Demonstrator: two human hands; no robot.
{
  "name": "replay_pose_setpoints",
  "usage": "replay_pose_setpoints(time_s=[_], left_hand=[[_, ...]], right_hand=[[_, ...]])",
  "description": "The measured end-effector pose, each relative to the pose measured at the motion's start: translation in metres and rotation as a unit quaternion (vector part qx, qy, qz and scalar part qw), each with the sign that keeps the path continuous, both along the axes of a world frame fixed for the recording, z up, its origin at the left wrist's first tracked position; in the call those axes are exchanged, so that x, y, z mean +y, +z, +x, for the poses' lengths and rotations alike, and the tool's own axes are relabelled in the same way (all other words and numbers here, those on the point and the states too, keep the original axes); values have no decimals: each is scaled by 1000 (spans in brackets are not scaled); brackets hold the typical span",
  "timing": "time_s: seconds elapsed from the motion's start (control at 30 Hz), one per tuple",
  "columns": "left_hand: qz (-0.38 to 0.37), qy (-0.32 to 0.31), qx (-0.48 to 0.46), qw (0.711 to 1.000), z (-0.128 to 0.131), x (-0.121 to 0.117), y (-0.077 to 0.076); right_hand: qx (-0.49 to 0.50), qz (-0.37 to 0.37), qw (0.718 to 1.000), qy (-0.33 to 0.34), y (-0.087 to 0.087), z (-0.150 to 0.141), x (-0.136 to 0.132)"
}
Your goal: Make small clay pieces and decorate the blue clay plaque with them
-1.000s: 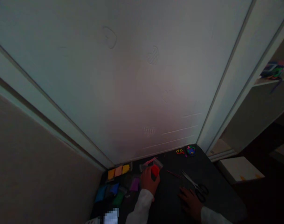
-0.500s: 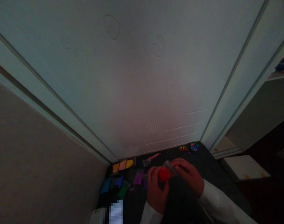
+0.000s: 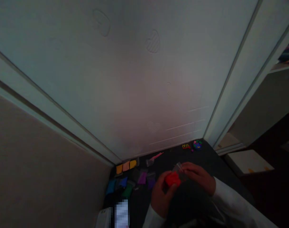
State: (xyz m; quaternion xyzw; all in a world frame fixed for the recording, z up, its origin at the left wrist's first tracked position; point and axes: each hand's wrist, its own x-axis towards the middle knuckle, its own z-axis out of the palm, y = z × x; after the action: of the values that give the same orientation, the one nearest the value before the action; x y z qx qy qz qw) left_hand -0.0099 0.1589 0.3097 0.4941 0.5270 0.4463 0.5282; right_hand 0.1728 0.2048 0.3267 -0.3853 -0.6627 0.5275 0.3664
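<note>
A small clear zip bag with a bright red filling (image 3: 173, 179) is held between both hands. My left hand (image 3: 160, 194) grips its lower, filled part, thumb in front. My right hand (image 3: 199, 177) has its fingers closed at the bag's clear top edge (image 3: 179, 167). What the red stuff is made of I cannot tell. To the left on the dark tabletop (image 3: 144, 209) lie similar bags: a purple one (image 3: 151, 180), a magenta one (image 3: 142, 177), a green one (image 3: 127, 190) and blue ones (image 3: 123, 182).
Orange, peach and yellow packets (image 3: 126, 165) lie along the wall (image 3: 135, 95). Near it are a pink-striped bag (image 3: 154, 158), a small yellow-dotted piece (image 3: 186, 146) and a round colourful piece (image 3: 197, 145). A white box (image 3: 250, 161) stands right of the table. A pixelated patch covers the lower left.
My left hand brought the red bag from the back of the table toward me. My right hand rose from the tabletop by the scissors to the bag's top. The scissors are now hidden.
</note>
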Motion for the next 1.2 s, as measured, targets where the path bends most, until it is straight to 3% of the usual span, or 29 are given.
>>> replay_pose_setpoints(time_s=[0.17, 0.57, 0.87, 1.2], left_hand=[[-71, -7, -77, 994, -1, -4, -3], [-127, -56, -45, 989, -10, -5, -9], [-101, 38, 8, 994, 7, -2, -12], [-100, 26, -8, 995, -1, -3, -13]], right_hand=[[31, -23, 999, 37, -9, 5, -7], [-51, 35, 985, 159, -4, 3, -14], [-107, 53, 990, 72, -17, -16, -18], [-121, 73, 982, 126, -6, -23, -18]])
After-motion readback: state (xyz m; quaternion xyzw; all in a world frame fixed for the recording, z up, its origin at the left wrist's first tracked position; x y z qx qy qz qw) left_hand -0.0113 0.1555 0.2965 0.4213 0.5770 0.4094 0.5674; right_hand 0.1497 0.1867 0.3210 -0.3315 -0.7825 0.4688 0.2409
